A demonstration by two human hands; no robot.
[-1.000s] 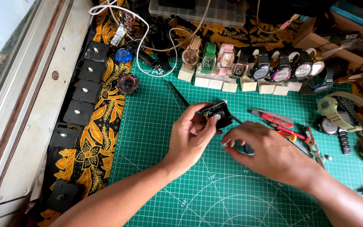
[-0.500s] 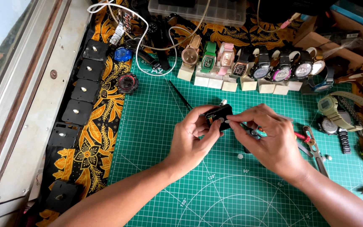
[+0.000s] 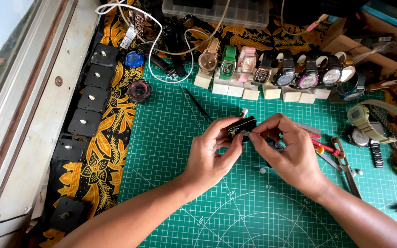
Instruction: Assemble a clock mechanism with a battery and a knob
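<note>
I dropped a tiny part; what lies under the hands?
Under the left hand and right hand lies the green cutting mat; a small round piece shows between them. Anything beneath the palms is hidden.

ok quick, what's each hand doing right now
Left hand: closed on the small black part, fingers pinching it above the green mat.
Right hand: closed, fingertips pinching the same black part from the other side.

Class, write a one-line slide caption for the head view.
Both hands, left and right, hold a small black part over a green cutting mat, below a row of watches.
</note>
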